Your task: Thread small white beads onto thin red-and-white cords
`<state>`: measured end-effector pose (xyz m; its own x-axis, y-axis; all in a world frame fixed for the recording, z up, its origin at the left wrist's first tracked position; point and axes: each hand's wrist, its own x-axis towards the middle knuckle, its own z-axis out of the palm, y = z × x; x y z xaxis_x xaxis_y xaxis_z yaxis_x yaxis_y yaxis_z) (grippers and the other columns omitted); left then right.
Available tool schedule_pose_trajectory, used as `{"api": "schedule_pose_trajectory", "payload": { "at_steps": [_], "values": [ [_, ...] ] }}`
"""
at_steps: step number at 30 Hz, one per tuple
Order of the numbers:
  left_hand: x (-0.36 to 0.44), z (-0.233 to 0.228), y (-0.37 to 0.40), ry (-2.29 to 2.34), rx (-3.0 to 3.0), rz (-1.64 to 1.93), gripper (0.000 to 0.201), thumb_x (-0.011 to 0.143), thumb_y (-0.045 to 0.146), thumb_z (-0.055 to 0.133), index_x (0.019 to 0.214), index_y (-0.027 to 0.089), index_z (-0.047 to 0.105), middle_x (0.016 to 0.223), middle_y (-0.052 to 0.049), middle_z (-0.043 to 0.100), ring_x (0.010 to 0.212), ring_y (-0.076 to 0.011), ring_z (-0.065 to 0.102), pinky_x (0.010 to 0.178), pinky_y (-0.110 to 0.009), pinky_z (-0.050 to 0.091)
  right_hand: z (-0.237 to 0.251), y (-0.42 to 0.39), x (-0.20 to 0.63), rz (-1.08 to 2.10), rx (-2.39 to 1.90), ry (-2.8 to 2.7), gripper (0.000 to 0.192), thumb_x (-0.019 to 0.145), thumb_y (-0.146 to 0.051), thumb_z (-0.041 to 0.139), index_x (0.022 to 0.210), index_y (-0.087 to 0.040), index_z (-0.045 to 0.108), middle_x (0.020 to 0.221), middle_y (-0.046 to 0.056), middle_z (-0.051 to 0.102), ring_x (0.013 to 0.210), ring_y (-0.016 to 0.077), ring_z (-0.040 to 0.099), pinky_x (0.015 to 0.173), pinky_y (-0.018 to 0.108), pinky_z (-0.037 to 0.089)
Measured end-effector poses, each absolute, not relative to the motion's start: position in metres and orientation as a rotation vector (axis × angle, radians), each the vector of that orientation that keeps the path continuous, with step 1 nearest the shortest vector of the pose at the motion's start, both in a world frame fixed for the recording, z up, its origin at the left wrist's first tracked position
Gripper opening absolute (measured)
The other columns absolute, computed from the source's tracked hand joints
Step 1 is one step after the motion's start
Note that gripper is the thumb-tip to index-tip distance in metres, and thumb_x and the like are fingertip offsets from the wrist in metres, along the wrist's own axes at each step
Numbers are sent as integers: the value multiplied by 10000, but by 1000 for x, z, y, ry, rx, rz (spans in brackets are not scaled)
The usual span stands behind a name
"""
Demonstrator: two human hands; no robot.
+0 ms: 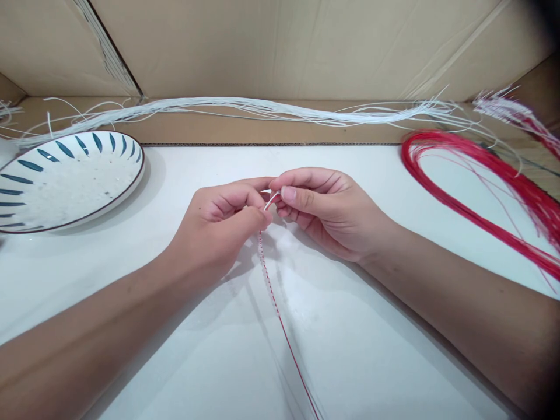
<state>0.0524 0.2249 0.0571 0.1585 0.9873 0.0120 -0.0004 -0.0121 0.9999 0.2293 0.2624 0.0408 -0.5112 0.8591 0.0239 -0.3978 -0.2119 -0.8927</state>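
Both hands meet over the white tabletop in the middle of the view. Between thumb and fingers, my left hand [223, 224] pinches a thin red cord [292, 351] with small clear beads [265, 268] strung along its upper part. From this pinch the cord hangs down toward the lower edge of the view. Close beside it, my right hand [328, 207] is closed with thumb and forefinger on the ends of a white cord [272, 198] and a red cord, which run across to the left fingertips. The fingers hide how the cords are joined.
At the left stands a white plate [126, 181] with blue leaf marks, holding small clear beads. White cords [262, 109] lie across the cardboard [280, 131] at the back. A looped bundle of red cord [464, 213] rests at the right, near red-and-white cord ends [507, 111].
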Motion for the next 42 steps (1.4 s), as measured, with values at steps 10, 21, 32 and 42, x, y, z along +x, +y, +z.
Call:
{"api": "schedule_pose_trajectory", "payload": {
  "at_steps": [10, 21, 32, 42],
  "values": [
    [53, 58, 225, 1086, 1271, 1099, 225, 780, 148, 688, 560, 190, 663, 1118, -41, 775, 1011, -239, 696, 849, -357, 517, 39, 262, 230, 1810, -631, -1172, 81, 810, -244, 867, 864, -219, 811, 831, 4, 771, 762, 124, 718, 757, 272, 625],
    [53, 58, 225, 1087, 1274, 1100, 227, 780, 151, 685, 558, 197, 666, 1121, -45, 779, 974, -241, 698, 857, -380, 527, 40, 262, 229, 1820, -628, -1160, 93, 791, -246, 879, 839, -223, 804, 844, 1, 776, 745, 119, 715, 747, 263, 628],
    [54, 58, 225, 1101, 1275, 1096, 232, 777, 144, 686, 551, 192, 668, 1124, -41, 777, 981, -231, 683, 828, -360, 499, 40, 262, 230, 1814, -633, -1158, 83, 789, -233, 878, 836, -222, 811, 833, 0, 771, 734, 111, 706, 757, 256, 619],
    [53, 58, 225, 1064, 1315, 1085, 222, 774, 126, 662, 563, 197, 674, 1043, -39, 773, 944, -230, 681, 838, -365, 513, 38, 262, 231, 1763, -689, -1231, 107, 788, -256, 887, 854, -212, 815, 820, 15, 765, 718, 111, 671, 740, 265, 586]
  ]
}}
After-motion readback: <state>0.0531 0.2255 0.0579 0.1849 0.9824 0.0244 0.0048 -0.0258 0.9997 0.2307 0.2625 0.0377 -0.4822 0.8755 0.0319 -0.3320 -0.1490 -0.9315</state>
